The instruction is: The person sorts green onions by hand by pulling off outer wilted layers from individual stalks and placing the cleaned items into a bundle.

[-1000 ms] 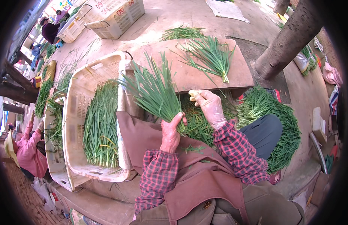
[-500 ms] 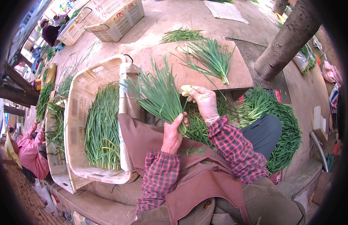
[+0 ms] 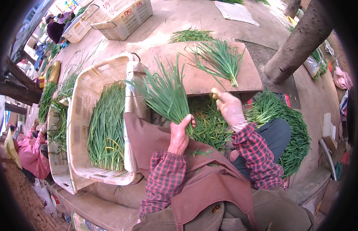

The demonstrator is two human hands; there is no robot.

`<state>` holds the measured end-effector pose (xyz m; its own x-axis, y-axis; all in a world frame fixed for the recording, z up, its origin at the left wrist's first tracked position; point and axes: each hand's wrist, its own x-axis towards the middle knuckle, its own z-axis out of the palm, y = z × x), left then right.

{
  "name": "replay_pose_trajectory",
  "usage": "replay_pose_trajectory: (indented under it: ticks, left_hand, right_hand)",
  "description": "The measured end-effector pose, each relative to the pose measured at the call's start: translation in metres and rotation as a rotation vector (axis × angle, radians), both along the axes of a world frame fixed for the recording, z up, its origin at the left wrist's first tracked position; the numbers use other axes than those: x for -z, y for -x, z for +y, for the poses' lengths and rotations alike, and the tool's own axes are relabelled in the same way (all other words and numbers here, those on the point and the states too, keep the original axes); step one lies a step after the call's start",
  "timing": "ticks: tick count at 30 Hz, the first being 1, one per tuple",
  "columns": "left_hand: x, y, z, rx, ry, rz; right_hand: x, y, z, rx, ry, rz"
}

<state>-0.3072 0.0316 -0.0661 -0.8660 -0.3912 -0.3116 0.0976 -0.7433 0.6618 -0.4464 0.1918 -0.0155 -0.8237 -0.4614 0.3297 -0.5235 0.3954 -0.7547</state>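
A fanned bunch of green chives [image 3: 167,94] is gripped at its stem end in my left hand [image 3: 179,134], leaves pointing up and away. Off to the right of that bunch, my right hand [image 3: 231,109] wears a thin pale glove with yellowish coverings at the fingertips. Its fingers are curled together, and whether anything small is between them is hidden. Below it, loose trimmed leaves [image 3: 210,129] lie in a heap. Another chive bunch [image 3: 221,61] rests on the low board [image 3: 246,75] ahead. Cut bits lie on my brown apron [image 3: 148,134].
At my left stands a white plastic crate [image 3: 79,119] filled with chives. A big chive pile [image 3: 294,131] lies by my right knee. A tree trunk [image 3: 292,48] rises at the right. More crates [image 3: 127,19] stand far left, and a person in pink [image 3: 34,154] sits at the left.
My right hand has moved right and slightly down, away from the bunch. My left hand still holds the chives in nearly the same place.
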Motion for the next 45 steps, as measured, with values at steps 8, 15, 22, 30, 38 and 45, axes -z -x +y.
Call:
replay_pose_trajectory:
  ticks: [8, 15, 22, 30, 38, 45]
  left_hand:
    - [-0.007, -0.003, 0.004, 0.005, 0.095, -0.038]
    - [-0.009, -0.003, 0.006, 0.04, 0.099, -0.07]
    - [-0.009, -0.006, 0.005, 0.047, 0.116, -0.016]
    - [-0.013, -0.011, -0.003, -0.005, -0.067, 0.028]
    - [-0.006, -0.004, -0.007, -0.082, -0.257, 0.11]
    - [-0.006, -0.003, -0.009, -0.096, -0.293, 0.123]
  right_hand:
    - [-0.035, -0.009, -0.072, -0.168, -0.117, 0.498]
    - [-0.013, 0.014, -0.092, -0.305, -0.44, 0.622]
    - [-0.027, 0.015, -0.085, -0.086, 0.052, 0.358]
    - [-0.057, 0.025, -0.038, 0.077, 0.206, -0.249]
    - [0.013, -0.039, -0.005, -0.011, 0.045, -0.522]
    - [-0.004, -0.072, -0.016, -0.253, -0.037, -0.611]
